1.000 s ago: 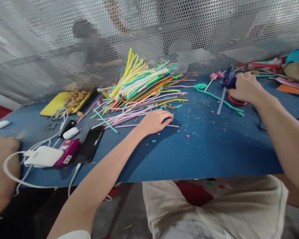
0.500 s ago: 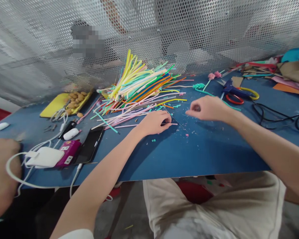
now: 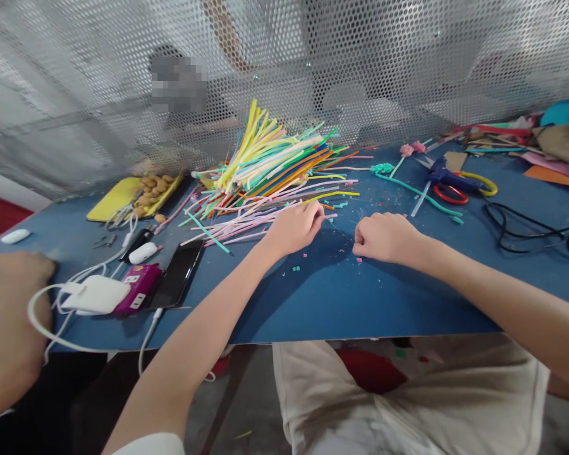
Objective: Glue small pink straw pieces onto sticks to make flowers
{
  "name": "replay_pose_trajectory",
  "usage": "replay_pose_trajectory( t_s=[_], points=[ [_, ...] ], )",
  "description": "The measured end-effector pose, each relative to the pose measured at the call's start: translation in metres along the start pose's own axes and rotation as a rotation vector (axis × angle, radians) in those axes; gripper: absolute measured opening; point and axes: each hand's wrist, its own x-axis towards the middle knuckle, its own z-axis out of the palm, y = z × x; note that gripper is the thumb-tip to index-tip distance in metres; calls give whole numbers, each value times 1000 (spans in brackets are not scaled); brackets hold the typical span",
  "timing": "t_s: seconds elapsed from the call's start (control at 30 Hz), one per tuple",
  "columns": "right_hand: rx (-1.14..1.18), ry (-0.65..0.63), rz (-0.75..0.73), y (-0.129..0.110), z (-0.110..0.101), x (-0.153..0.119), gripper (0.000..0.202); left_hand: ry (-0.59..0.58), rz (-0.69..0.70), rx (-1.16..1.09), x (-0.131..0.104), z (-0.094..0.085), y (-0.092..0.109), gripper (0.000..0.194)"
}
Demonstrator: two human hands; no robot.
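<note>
My left hand (image 3: 296, 229) is closed round a pink pipe cleaner (image 3: 330, 216), whose short end sticks out to the right of the fingers. Across a small gap, my right hand (image 3: 382, 237) has its fingers curled in a pinch above the blue table; what it grips is too thin to make out, though a faint dark line runs between the hands. Behind my left hand lies a big heap of coloured pipe cleaners (image 3: 275, 164). Small pink and teal clippings (image 3: 296, 268) are scattered near both hands.
Scissors (image 3: 448, 180), a teal pipe cleaner piece (image 3: 382, 169) and a black cable (image 3: 516, 234) lie to the right. Toward the left are a phone (image 3: 177, 275), a purple box (image 3: 140, 287), white cables and a yellow tray (image 3: 111, 201). Another person's arm (image 3: 12, 316) rests at far left.
My left hand has risen slightly and tilted upward with the pink pipe cleaner. My right hand has lowered, its fingers curled tighter. The other person's hand has shifted, and the view has moved slightly.
</note>
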Motion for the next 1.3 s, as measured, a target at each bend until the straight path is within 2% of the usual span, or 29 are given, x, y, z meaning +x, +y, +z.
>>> replay_pose_trajectory(
  t_s=[0.13,0.3,0.43,0.6,0.73,0.93,1.07,1.17,1.3],
  points=[
    [-72,-8,-14,-10,2,-1,22,61,-121,-10,-1,-6,4,21],
    [-92,-41,-29,-15,-4,-4,18,102,-166,-15,-1,-9,8,21],
    [-146,-50,-82,-6,-5,-7,21,110,-188,-10,0,-9,8,21],
    [-130,-65,-135,17,3,-8,20,57,-262,39,0,-7,7,22],
    [-154,-27,-133,19,6,-12,14,62,-239,54,-1,-4,6,29],
    [-184,-70,-96,16,1,-12,15,79,-222,46,-1,-4,8,31],
    [-24,-59,-64,27,-10,-11,20,167,-252,30,-2,-9,11,31],
    [176,58,4,36,-21,-13,23,234,-269,40,-2,-12,13,31],
    [408,179,1,37,-32,-14,22,310,-266,26,-3,-14,15,31]
  ],
)
